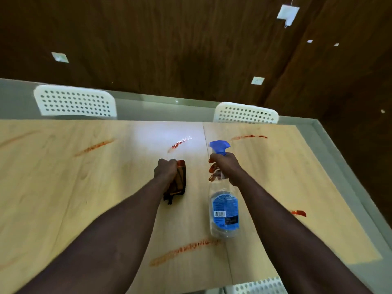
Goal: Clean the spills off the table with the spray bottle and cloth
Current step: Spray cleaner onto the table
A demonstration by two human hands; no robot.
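Two grips: the left hand (166, 170) bunches a soft, limp cloth (180, 184) in curled fingers. The right hand (228, 169) wraps the neck of a probably light, slick spray bottle (224, 211).

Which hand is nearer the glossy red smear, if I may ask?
Left. The left hand, gripping the cloth, is just before the smear; the right hand, with the spray bottle, is farther right.

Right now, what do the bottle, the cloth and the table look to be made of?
The bottle: probably clear plastic; the tabletop shows through it.
The cloth: soft woven fabric, dark with orange stripes, bunched up.
The table: pale wood or wood-look laminate; grain shows, and glare suggests a smooth, slightly glossy finish.
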